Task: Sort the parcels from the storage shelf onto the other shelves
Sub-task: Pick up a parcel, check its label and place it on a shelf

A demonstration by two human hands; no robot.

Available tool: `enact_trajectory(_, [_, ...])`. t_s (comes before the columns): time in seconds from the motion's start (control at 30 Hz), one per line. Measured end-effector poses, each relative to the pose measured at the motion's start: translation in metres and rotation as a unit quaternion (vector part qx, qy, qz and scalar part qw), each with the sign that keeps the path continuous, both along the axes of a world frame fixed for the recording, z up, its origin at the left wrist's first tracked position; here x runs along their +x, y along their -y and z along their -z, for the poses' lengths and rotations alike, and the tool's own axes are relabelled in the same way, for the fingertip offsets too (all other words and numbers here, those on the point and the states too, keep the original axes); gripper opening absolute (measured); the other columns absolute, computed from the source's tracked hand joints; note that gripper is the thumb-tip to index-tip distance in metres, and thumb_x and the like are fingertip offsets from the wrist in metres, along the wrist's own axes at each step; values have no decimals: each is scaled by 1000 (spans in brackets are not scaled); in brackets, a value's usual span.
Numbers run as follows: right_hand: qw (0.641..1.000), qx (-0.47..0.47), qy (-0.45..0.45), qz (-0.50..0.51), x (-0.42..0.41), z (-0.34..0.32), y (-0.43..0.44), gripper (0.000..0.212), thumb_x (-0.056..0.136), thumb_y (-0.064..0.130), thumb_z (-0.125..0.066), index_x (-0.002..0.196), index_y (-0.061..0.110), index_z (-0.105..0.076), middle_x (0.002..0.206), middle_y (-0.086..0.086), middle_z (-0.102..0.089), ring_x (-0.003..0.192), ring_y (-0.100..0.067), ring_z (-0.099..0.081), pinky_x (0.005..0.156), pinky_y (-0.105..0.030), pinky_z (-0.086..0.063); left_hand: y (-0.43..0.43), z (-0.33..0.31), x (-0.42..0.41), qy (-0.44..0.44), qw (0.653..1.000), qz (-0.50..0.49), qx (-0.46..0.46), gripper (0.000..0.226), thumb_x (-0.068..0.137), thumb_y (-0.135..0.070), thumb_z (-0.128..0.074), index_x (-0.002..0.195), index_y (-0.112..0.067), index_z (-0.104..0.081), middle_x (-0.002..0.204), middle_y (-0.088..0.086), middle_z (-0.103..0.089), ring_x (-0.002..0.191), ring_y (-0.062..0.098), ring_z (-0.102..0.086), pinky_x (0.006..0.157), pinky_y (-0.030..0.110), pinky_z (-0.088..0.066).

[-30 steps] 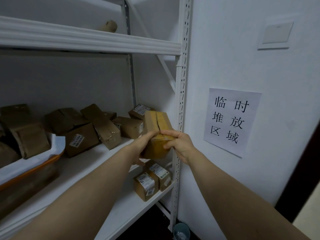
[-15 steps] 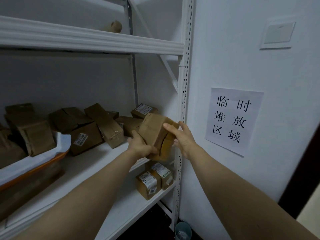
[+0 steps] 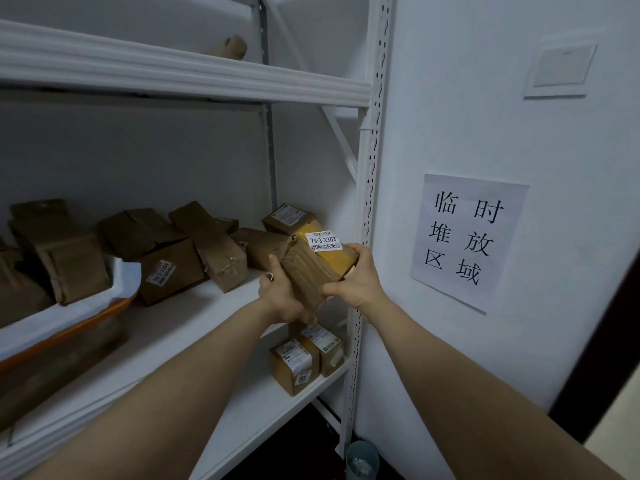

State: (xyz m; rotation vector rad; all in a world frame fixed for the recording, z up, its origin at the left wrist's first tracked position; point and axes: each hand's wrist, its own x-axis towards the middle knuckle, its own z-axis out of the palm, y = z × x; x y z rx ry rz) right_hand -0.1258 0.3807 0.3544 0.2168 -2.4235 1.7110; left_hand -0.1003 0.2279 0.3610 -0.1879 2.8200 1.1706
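Both hands, left (image 3: pixel 282 294) and right (image 3: pixel 356 282), grip a taped brown parcel (image 3: pixel 317 266) with white label, tilted, beside the shelf post (image 3: pixel 369 202).

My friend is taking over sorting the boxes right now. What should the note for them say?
Left hand and right hand: both hold one taped parcel, its label turned up and reading 78-3-3303.
Where things are: the parcel is in the air at the right end of the middle shelf. More parcels lie along that shelf, and two small ones stand on the shelf below.
Done: one parcel picked up.
Left: carry it to its own shelf, then sort the others.
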Motion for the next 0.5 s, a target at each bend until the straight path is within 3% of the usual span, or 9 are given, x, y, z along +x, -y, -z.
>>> enact_trajectory(0.27, [1000, 25, 8, 3, -3, 0, -1, 96, 60, 9, -88, 134, 24, -28, 132, -1, -38, 120, -19, -41, 95, -31, -45, 1, 3, -5, -4, 1000, -6, 13, 138, 68, -15, -85, 145, -22, 30, 156, 19, 5, 144, 38, -11, 117, 45, -21])
enact_trajectory(0.37, [992, -90, 86, 19, -5, 2, -1, 89, 57, 15, -88, 130, 19, -38, 122, -4, -53, 110, -21, -55, 93, -38, -52, 5, 4, -7, -2, 999, -15, 47, 136, 69, -13, -84, 146, -22, 27, 154, 16, 3, 143, 36, -14, 116, 42, -22])
enact_trajectory(0.5, [950, -232, 203, 51, -2, 4, -6, 67, 71, 39, -78, 126, 15, -47, 112, -9, -62, 102, -26, -61, 90, -45, -52, 12, 2, -10, -10, 998, -11, 55, 140, 64, -14, -87, 147, -18, 27, 153, 14, -2, 142, 35, -14, 116, 39, -19])
